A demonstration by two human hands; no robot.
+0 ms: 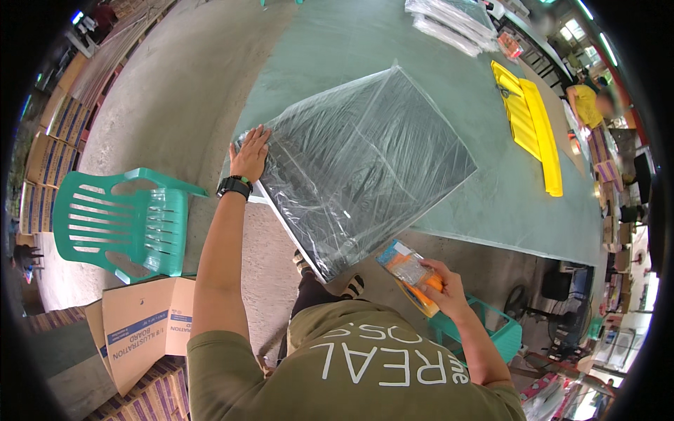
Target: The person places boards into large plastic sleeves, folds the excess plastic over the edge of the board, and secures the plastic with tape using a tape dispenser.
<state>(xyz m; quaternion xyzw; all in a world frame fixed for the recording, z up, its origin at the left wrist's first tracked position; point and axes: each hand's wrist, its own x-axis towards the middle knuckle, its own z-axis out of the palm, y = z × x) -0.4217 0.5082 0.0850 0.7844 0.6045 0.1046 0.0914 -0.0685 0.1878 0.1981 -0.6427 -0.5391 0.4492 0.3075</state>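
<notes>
A large dark board stack [365, 161] in clear, wrinkled plastic film lies at an angle on the green-topped table, with its near corner past the table's edge. On its left edge rests my left hand [250, 154], fingers stretched out flat. Close to the near right side of the stack, my right hand [444, 289] grips a flat blue, clear and orange packet [405, 263] by its right end. A yellow-orange strip shows beneath that packet; whether it is part of it I cannot tell.
Folded yellow sheeting [528, 130] lies at the table's right, scissors on it. Plastic-wrapped bundles [453, 27] sit at the far end. A green chair [130, 221] and open carton [140, 330] stand left; a green stool [502, 330] is near right. Another person [588, 105] is far right.
</notes>
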